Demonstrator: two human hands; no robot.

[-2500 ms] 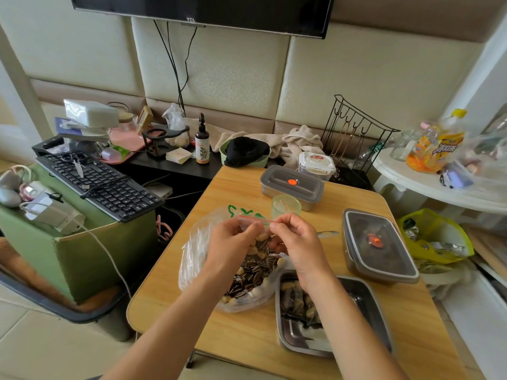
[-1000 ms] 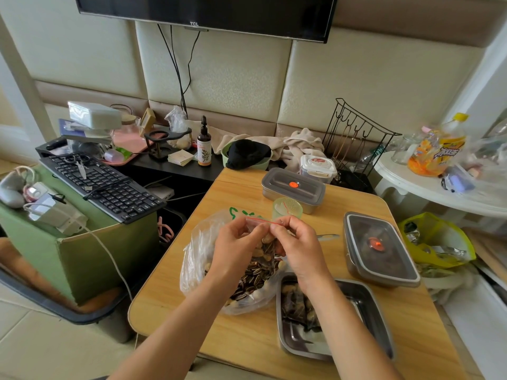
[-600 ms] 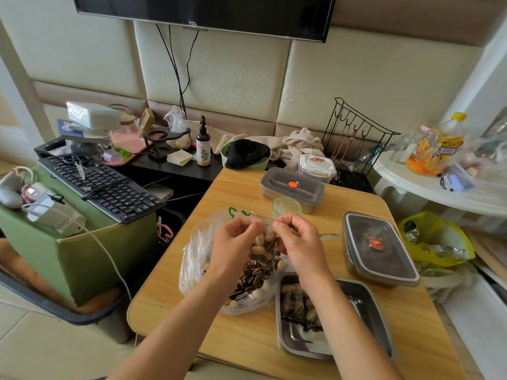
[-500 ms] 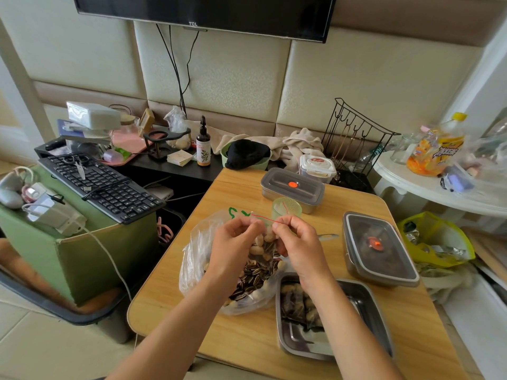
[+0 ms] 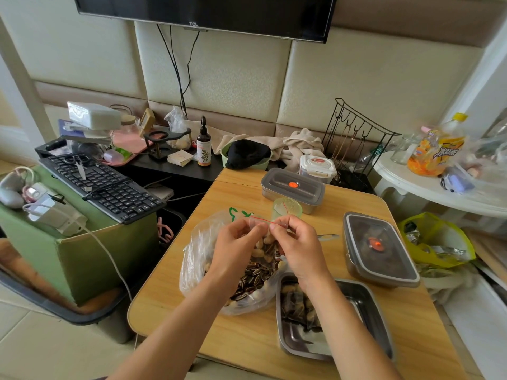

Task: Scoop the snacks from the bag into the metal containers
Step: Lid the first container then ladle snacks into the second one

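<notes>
One clear plastic bag [image 5: 196, 256] lies near the counter's [image 5: 247, 338] left edge, with striped seeds and pale nuts, the snacks [image 5: 256, 274], heaped inside it. Two hands meet above its mouth: the left hand [image 5: 237, 244] and the right hand [image 5: 300, 244] each pinch the bag's red-lined top strip [image 5: 264, 219], fingers [image 5: 256, 229] curled narrow, fingertips of the two hands almost touching. Three metal containers stand on the counter. One open container [image 5: 366, 305] sits at the near edge, just right of the bag, with a small pile of snacks at its left end. One lidded container [image 5: 380, 249] is at the right edge, and a second lidded container [image 5: 292, 185] at the far edge; each lid bears one orange dot. One green cup [image 5: 287, 207] stands beyond the hands.
</notes>
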